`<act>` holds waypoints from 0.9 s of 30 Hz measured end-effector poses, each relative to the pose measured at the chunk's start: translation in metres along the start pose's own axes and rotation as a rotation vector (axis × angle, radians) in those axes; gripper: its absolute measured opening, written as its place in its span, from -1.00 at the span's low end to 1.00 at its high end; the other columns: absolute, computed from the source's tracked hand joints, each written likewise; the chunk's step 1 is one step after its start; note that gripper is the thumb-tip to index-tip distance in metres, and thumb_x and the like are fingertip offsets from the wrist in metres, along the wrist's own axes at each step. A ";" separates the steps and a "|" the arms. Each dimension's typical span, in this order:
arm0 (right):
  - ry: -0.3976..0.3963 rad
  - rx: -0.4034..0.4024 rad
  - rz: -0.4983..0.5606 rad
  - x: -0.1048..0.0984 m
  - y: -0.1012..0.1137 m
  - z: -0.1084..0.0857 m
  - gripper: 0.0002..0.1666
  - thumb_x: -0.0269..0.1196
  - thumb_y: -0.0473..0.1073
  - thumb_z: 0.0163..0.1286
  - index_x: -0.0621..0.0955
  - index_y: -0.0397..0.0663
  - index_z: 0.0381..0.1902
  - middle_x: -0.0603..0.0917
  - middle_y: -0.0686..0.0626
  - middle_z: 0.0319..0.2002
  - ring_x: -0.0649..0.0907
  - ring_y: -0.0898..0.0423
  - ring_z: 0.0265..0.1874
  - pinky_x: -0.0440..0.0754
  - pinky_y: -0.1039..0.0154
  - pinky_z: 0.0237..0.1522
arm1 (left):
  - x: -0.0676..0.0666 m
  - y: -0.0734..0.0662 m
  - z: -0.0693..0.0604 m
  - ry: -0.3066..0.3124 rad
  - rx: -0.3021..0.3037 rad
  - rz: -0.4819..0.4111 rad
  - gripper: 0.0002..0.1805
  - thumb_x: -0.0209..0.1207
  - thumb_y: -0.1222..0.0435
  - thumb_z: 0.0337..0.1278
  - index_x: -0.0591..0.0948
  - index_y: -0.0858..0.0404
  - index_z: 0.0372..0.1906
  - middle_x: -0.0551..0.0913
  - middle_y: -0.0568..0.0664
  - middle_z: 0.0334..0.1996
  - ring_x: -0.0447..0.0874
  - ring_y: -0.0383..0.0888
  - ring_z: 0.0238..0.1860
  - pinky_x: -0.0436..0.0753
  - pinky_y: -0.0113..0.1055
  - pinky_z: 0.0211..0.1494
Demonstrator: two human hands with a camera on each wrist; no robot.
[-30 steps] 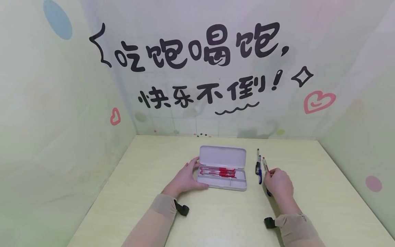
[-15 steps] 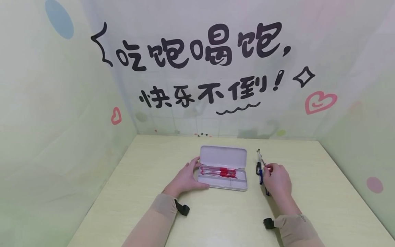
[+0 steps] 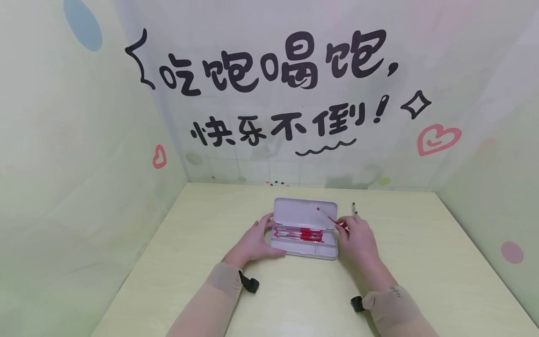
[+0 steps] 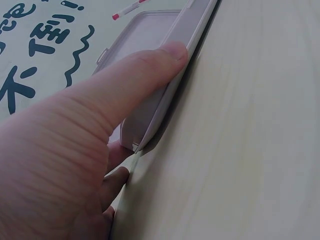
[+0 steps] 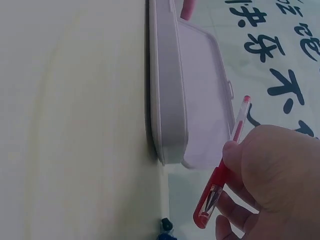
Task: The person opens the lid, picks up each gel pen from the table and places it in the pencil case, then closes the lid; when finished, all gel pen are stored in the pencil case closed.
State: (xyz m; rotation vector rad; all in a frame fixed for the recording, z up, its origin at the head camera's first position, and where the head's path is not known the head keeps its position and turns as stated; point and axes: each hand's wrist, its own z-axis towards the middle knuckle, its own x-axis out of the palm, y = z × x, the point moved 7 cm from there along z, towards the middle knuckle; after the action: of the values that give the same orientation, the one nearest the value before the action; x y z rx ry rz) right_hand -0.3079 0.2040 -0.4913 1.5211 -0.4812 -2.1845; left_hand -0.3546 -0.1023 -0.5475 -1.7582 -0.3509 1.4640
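An open pale lilac pencil case [image 3: 290, 248] lies on the table with its lid [image 3: 301, 206] tipped back. Several red pens [image 3: 296, 233] fill its rear compartment. My left hand [image 3: 254, 243] grips the case's left end; in the left wrist view its thumb [image 4: 167, 55] lies along the front edge, other fingers behind. At the case's right end, my right hand [image 3: 360, 238] pinches a red pen [image 5: 215, 187] between thumb and fingers. That pen slants up to the left, its clear end in front of the lid and apart from the case.
Beyond my right hand the ends of dark-tipped pens [image 3: 354, 208] show on the table [image 3: 202, 215]; the hand hides the rest of them. A printed backdrop [image 3: 252, 173] with black lettering rises behind the table, and side walls flank it.
The right hand has lifted the red pen off the spot beside the dark pens and carried it left to the case. The left hand keeps its hold on the case.
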 end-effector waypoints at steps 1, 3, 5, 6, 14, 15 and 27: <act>0.008 -0.017 -0.009 0.003 0.005 0.001 -0.82 0.30 -0.21 0.61 0.74 -0.15 0.03 0.73 -0.20 -0.06 0.66 -0.24 -0.01 0.66 -0.20 0.03 | 0.000 0.000 0.000 -0.001 0.002 -0.001 0.53 0.75 -0.21 -0.27 0.06 0.02 0.80 0.60 -0.13 0.55 0.36 0.03 0.72 -0.04 0.03 0.94; 0.029 -0.052 -0.033 0.009 0.016 0.002 -0.84 0.32 -0.20 0.59 0.74 -0.12 0.02 0.74 -0.20 -0.04 0.67 -0.24 0.00 0.69 -0.24 0.07 | 0.000 0.001 0.000 -0.002 -0.001 -0.003 0.53 0.75 -0.20 -0.27 0.06 0.01 0.80 0.61 -0.15 0.55 0.35 0.03 0.72 -0.04 0.03 0.94; 0.046 -0.089 -0.059 0.016 0.027 0.004 -0.86 0.33 -0.21 0.57 0.74 -0.10 0.00 0.74 -0.20 -0.04 0.68 -0.24 -0.01 0.72 -0.26 0.09 | 0.000 0.002 0.000 -0.005 -0.002 -0.004 0.53 0.75 -0.20 -0.28 0.07 0.01 0.80 0.61 -0.15 0.54 0.34 0.03 0.72 -0.05 0.03 0.94; 0.056 -0.100 -0.072 0.019 0.032 0.005 -0.87 0.34 -0.20 0.56 0.74 -0.08 -0.01 0.75 -0.19 -0.03 0.68 -0.24 -0.01 0.73 -0.26 0.10 | 0.000 0.002 0.000 -0.004 -0.004 -0.002 0.53 0.75 -0.20 -0.28 0.07 0.00 0.80 0.61 -0.16 0.54 0.33 0.02 0.73 -0.05 0.02 0.94; 0.121 -0.169 -0.135 0.045 0.059 0.011 -0.93 0.39 -0.18 0.55 0.74 0.00 -0.07 0.74 -0.15 -0.01 0.69 -0.19 0.02 0.76 -0.23 0.18 | 0.001 0.002 0.001 -0.003 0.006 -0.008 0.51 0.74 -0.21 -0.27 0.08 -0.02 0.80 0.60 -0.17 0.56 0.28 0.06 0.76 -0.02 0.07 0.93; 0.132 -0.178 -0.143 0.048 0.061 0.012 -0.93 0.39 -0.18 0.55 0.74 0.01 -0.08 0.74 -0.14 -0.01 0.69 -0.19 0.03 0.75 -0.24 0.19 | 0.001 0.002 0.001 -0.004 0.007 -0.010 0.51 0.74 -0.22 -0.26 0.08 -0.01 0.80 0.60 -0.15 0.56 0.26 0.09 0.76 -0.01 0.10 0.93; 0.216 -0.207 -0.229 0.071 0.080 0.015 -0.92 0.44 -0.11 0.53 0.79 0.08 -0.08 0.76 -0.04 -0.04 0.67 -0.10 0.03 0.73 -0.15 0.27 | 0.000 0.000 0.000 -0.001 0.018 -0.006 0.52 0.75 -0.20 -0.26 0.08 0.01 0.80 0.60 -0.14 0.55 0.32 0.06 0.74 -0.03 0.06 0.93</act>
State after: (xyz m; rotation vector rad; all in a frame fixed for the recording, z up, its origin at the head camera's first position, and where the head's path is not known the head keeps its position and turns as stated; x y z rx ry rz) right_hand -0.3321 0.0991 -0.5015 1.7390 -0.0104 -2.1205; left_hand -0.3546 -0.1024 -0.5477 -1.7408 -0.3424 1.4601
